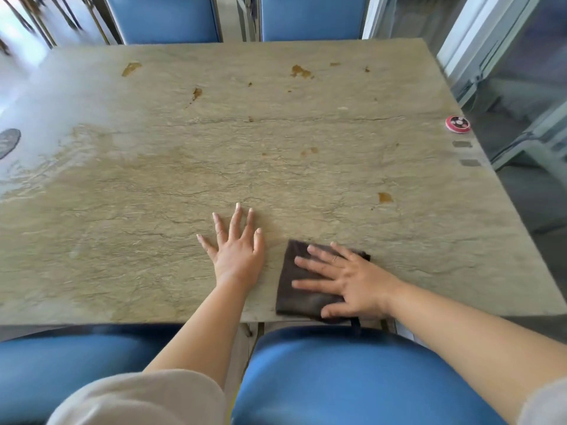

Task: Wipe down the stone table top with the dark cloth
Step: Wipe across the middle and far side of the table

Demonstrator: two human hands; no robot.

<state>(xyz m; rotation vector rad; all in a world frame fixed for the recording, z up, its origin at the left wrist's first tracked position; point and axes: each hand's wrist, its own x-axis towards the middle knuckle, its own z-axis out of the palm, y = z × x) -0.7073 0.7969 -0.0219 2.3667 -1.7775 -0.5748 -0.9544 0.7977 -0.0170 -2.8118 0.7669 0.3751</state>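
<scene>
The right hand (352, 286) lies flat, fingers straight and spread, pressing the dark cloth (302, 286) at the stone table top's (276, 148) near edge; the left hand (237, 250) rests splayed just beside it.

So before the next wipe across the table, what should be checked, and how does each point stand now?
1. Dark cloth flat on the stone table top: ok.
2. Right hand pressing on the cloth: ok.
3. Left hand flat on bare stone, clear of the cloth: ok.
4. Brown stains gone: not ok.
5. Red round object safe at the right edge: cannot tell.
</scene>
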